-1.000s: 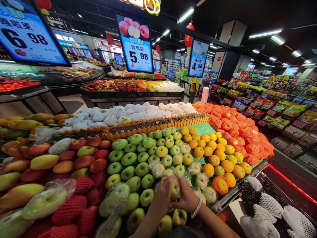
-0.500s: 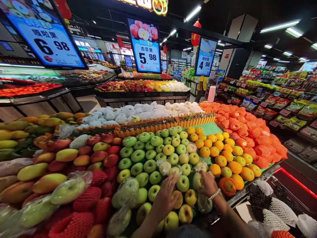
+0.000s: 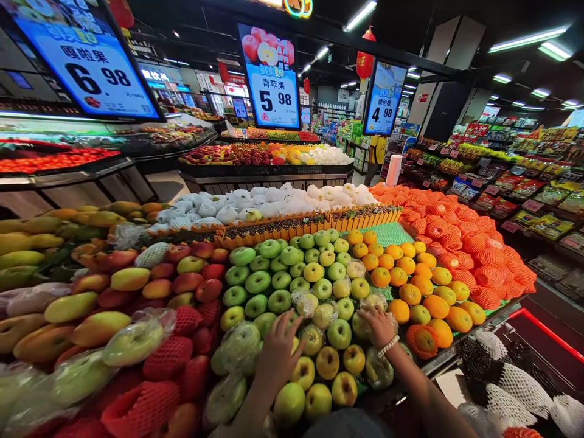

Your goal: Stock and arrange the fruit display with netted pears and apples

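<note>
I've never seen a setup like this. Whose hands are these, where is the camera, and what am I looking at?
There is no robot here: these are a person's bare hands, seen by one camera worn on the head, looking forward and down. The stand holds green apples in the middle, oranges to their right, red nets of fruit beyond, and yellow-red fruit on the left. Price screens hang above. The left hand is spread over the apples and holds nothing visible. The right hand, wearing a beaded bracelet, is at a film-wrapped fruit; whether it grips it is unclear.
</note>
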The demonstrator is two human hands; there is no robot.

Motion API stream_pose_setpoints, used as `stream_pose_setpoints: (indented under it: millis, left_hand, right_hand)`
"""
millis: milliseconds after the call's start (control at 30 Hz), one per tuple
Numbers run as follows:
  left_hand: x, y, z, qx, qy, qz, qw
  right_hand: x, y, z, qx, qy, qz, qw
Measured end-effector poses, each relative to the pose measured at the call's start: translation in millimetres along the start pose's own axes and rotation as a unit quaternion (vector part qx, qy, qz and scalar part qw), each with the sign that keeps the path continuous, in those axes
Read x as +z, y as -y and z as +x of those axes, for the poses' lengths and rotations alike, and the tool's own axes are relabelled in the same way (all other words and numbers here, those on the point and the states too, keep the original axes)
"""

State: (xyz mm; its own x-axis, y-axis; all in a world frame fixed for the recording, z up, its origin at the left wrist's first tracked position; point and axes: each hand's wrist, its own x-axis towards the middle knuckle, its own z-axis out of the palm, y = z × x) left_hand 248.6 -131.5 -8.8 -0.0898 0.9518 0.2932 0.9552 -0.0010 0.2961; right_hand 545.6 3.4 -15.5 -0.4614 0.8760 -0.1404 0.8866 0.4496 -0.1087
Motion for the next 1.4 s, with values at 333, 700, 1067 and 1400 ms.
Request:
stream_pose_setpoints:
  millis: [333,700,1067,1400]
  left_hand:
    - [-17.1,64,-9,-0.073,0.055,0.125,0.988]
    - [-32.3,105,-14,-0.213,0.122,0.09,0.965]
    - [-39.4,105,-8,-0.228,0.181,0.06,0.955]
    - [-26.5,119,-13,-0.213,0.134,0.03,0.967]
  right_hand:
    - [-19,-20,-18,0.08,0.011,0.065,0.995]
    - [8,10,8,0.003,0.048,0.004,0.999]
    - [7,-1,27,-0.101,0.065,0.008,0.993]
    - [4,-38,6,-0.142,0.012,0.192,0.971]
